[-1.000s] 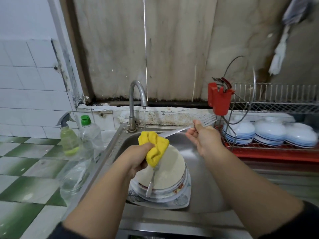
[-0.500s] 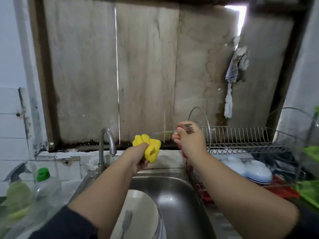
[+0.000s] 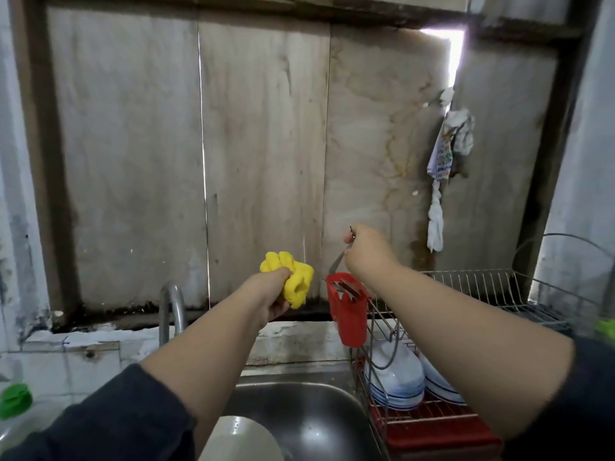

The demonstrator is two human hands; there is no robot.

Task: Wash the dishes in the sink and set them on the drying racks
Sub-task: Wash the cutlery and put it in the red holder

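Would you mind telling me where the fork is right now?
In the head view, the fork is right of centre, pinched in the right hand, tines down at the mouth of the red cutlery holder on the rack.

Right hand [image 3: 367, 252] holds a fork [image 3: 338, 260] over the red cutlery holder [image 3: 347, 314] — left hand [image 3: 273, 294] grips a yellow sponge [image 3: 293, 277].

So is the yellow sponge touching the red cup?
Apart. The head view shows the yellow sponge, gripped by the left hand, with a strip of wall between it and the red cup.
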